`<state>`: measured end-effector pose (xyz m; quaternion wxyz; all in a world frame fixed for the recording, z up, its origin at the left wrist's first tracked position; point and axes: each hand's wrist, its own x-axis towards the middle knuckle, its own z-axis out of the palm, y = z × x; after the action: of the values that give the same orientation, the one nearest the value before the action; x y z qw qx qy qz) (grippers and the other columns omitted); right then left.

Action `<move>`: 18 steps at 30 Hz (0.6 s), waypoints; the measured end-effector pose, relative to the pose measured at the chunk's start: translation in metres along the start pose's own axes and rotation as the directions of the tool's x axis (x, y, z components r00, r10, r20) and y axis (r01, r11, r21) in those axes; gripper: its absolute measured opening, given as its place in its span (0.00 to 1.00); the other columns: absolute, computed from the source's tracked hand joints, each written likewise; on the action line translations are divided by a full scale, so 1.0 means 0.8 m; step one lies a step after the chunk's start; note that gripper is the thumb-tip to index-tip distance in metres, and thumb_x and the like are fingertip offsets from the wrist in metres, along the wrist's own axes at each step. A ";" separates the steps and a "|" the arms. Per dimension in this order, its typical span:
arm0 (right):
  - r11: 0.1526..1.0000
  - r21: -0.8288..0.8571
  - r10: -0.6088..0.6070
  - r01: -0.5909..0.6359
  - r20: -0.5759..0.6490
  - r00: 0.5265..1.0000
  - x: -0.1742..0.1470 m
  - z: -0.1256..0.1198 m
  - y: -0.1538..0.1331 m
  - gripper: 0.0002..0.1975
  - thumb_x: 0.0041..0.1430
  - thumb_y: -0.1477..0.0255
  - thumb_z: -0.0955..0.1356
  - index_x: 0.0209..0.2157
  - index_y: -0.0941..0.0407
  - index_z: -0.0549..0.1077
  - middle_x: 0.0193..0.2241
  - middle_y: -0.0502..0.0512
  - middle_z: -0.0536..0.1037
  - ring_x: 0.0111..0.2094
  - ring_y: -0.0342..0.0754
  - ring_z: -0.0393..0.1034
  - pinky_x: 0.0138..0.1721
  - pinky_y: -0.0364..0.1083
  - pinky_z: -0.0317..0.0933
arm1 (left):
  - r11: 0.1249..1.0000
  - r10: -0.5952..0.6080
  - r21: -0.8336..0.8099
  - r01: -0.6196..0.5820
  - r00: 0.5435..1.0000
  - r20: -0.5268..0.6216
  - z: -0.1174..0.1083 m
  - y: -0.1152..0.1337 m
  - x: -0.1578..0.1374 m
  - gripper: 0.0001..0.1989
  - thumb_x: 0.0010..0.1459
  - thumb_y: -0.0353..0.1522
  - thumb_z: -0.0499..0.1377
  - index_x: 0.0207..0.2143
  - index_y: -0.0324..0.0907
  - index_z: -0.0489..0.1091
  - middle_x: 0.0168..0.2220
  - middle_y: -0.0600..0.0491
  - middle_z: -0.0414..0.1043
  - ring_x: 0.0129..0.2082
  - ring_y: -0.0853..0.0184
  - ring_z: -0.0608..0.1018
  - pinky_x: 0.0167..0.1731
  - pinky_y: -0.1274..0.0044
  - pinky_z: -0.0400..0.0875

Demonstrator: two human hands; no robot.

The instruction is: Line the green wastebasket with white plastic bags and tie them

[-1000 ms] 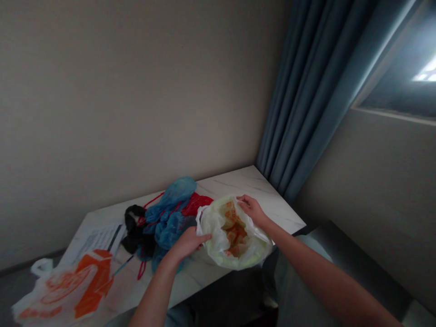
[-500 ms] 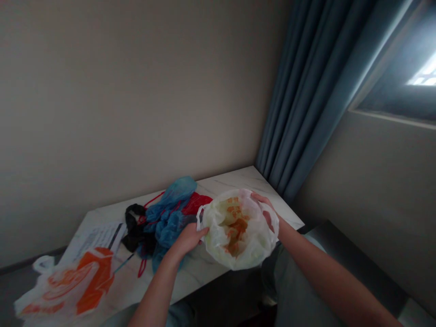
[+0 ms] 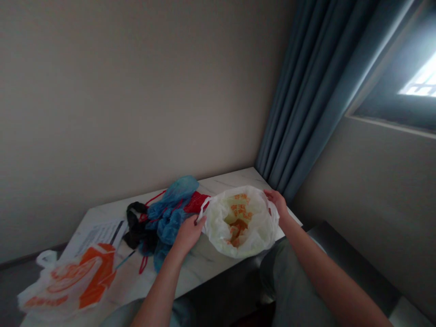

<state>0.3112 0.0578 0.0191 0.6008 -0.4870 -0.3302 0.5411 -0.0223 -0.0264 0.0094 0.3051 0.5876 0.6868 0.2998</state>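
Note:
A white plastic bag (image 3: 218, 236) with orange print hangs between my hands, its mouth spread wide and facing me. My left hand (image 3: 190, 234) is closed on the bag's left edge near a handle loop. On the opposite side my right hand (image 3: 277, 204) grips the rim, some of its fingers hidden behind the plastic. Just left of the bag lies a heap of blue plastic bags (image 3: 169, 225), with a red bag (image 3: 195, 202) and a black bag (image 3: 138, 234) among them.
The white marbled table (image 3: 204, 268) runs along the wall. At its left end lie another white-and-orange plastic bag (image 3: 73, 281) and a printed sheet (image 3: 91, 236). A blue curtain (image 3: 299, 109) hangs at the right corner, and a dark bench (image 3: 354, 263) stands below it.
The bag has risen slightly and its mouth is stretched wider, showing more of the print inside. My right hand has moved outward to the right; my left has shifted up a little.

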 end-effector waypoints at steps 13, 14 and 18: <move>0.780 -0.625 -0.088 0.025 -0.070 0.994 -0.126 -0.056 0.015 0.18 0.44 0.54 0.72 0.22 0.54 0.72 0.21 0.51 0.73 0.28 0.51 0.67 0.32 0.48 0.59 | 0.994 0.101 -0.011 -0.106 0.973 -0.207 0.013 0.002 0.005 0.17 0.53 0.42 0.62 0.41 0.40 0.74 0.41 0.45 0.78 0.40 0.58 0.78 0.41 0.70 0.69; 0.806 -0.592 -0.081 0.029 -0.062 0.995 -0.129 -0.055 0.015 0.18 0.45 0.54 0.72 0.20 0.54 0.70 0.18 0.49 0.70 0.25 0.49 0.64 0.30 0.47 0.58 | 0.995 0.104 0.021 -0.102 0.977 -0.185 0.016 0.001 0.006 0.15 0.52 0.40 0.62 0.39 0.40 0.73 0.39 0.45 0.78 0.38 0.58 0.78 0.40 0.71 0.68; 0.999 -0.033 0.038 -0.038 0.000 0.999 -0.123 -0.050 0.005 0.18 0.49 0.59 0.73 0.20 0.55 0.66 0.18 0.47 0.66 0.21 0.42 0.59 0.24 0.43 0.56 | 0.990 0.119 0.097 -0.107 0.984 -0.132 0.019 0.001 0.009 0.06 0.53 0.35 0.59 0.26 0.43 0.68 0.28 0.50 0.73 0.29 0.63 0.73 0.32 0.74 0.61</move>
<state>0.3272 -0.0473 0.0159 0.5822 -0.5028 -0.3300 0.5471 -0.0108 -0.0184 -0.0002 0.2130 0.6168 0.6843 0.3255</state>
